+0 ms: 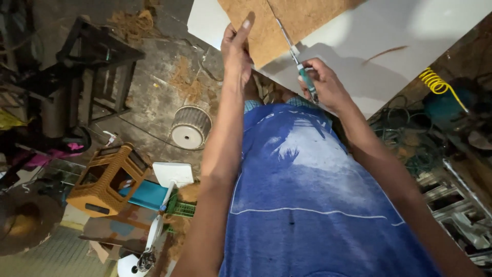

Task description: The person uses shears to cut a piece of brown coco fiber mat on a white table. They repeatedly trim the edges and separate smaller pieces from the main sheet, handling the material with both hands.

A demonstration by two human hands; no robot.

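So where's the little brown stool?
The brown stool lies tipped over on the floor at lower left of the head view, beside a teal panel.

no packages, labels, signs or screens in view
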